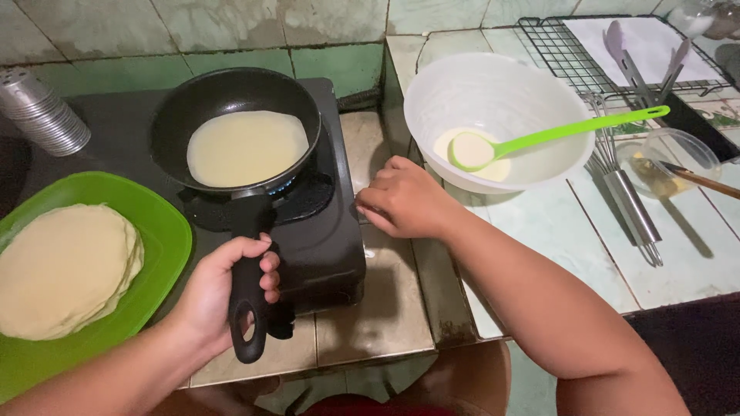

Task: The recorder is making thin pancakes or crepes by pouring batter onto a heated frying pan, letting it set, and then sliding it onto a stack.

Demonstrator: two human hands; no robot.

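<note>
Left hand [231, 281] grips the black pan handle [248, 293], pan [235, 127] w/ thin batter sits upper left on the stove [324, 231]. Right hand [405, 200], fingers curled & holding nothing, rests mid-frame on the tabletop [555, 239] by the white bowl [497, 115].

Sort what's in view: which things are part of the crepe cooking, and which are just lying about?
In use:
left hand gripping the pan handle
crepe in the pan
stove
right hand at the stove's edge
batter bowl with ladle
green plate of cooked crepes

Lying about:
metal cups
whisk
rack
small bowl
</note>
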